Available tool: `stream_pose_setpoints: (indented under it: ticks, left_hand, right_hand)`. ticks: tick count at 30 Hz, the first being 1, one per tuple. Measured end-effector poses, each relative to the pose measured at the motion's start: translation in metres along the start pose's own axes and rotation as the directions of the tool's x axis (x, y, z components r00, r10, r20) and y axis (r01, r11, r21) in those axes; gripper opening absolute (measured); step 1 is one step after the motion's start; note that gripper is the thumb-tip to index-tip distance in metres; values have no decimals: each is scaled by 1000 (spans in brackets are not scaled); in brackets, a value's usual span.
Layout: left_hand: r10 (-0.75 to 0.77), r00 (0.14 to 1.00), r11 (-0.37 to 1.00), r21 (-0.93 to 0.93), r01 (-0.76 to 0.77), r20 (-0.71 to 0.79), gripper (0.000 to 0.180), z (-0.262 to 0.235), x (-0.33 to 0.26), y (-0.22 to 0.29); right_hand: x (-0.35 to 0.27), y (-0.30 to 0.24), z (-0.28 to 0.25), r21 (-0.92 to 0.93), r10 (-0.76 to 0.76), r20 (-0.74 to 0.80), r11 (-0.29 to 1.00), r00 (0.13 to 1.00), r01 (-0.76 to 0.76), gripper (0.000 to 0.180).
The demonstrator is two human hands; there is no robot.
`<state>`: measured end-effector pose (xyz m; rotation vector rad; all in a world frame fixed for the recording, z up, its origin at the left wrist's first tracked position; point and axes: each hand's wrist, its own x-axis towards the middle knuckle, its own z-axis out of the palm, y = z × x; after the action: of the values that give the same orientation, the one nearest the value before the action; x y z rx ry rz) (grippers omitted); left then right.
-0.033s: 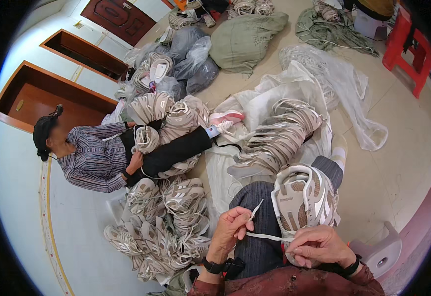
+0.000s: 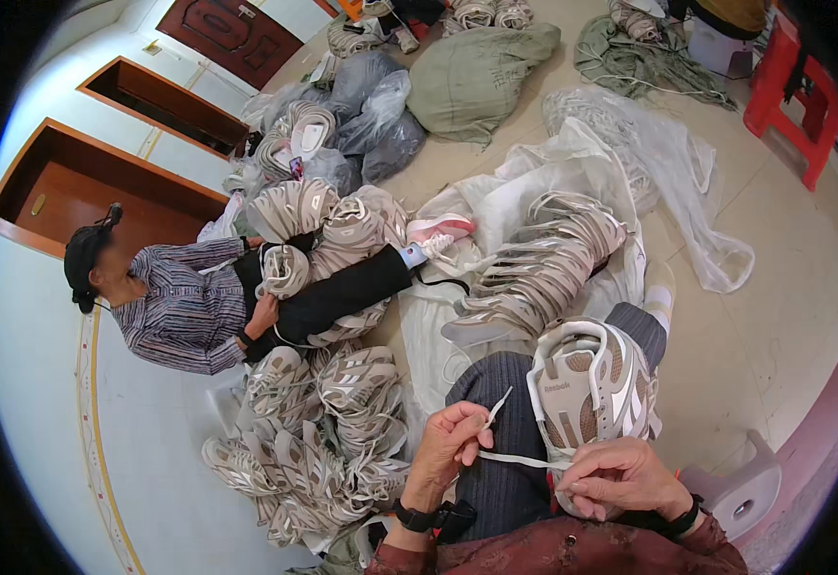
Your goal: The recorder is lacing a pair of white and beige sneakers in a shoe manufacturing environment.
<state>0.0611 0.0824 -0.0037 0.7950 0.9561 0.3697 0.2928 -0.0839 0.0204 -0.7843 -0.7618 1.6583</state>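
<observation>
A beige-and-white shoe upper [image 2: 572, 391] with brown mesh panels rests on my thigh, its opening facing away from me. Between my hands stretches a flat, off-white shoelace [image 2: 522, 461]. My left hand [image 2: 452, 443], left of the upper, pinches the lace between thumb and fingertips, with its loose end poking up past them. At the upper's near end, my right hand [image 2: 625, 477] is closed with thumb and fingers together on the lace. That hand covers the near part of the upper.
A row of nested shoe uppers [image 2: 548, 264] lies on white plastic sheeting [image 2: 505, 196] ahead. More uppers [image 2: 328, 422] are heaped at left. Beside them a seated co-worker [image 2: 184, 297] handles an upper. Green sacks [image 2: 471, 81], a red stool [image 2: 791, 105] and a grey stool [image 2: 740, 484] stand around.
</observation>
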Motion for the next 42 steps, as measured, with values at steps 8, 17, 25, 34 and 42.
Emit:
stream_pose_setpoints:
  ticks: [8,17,25,34,42]
  left_hand:
    - [3,1000,1000,-27,-2,15,13,-1,0,1]
    - [7,999,999,-37,-6,38,15,-2,2,2]
    - [10,1000,1000,26,-10,9,15,2,-1,2]
    - [92,995,996,8,-92,44,18,-2,-4,-3]
    - [245,970,969,41,-245,0,15,-14,-6,8]
  right_hand:
    - [1,2,-2,37,27,-6,999,1000,-27,13]
    - [3,-2,-1,56,26,-16,998,1000,-25,14]
    - [-2,0,-1,14,26,-11,1000,1000,-26,13]
    - [0,-7,8,-188,53,-94,980,994,-70,11]
    - [0,-6,18,-286,-171,-200,952,965,109,11]
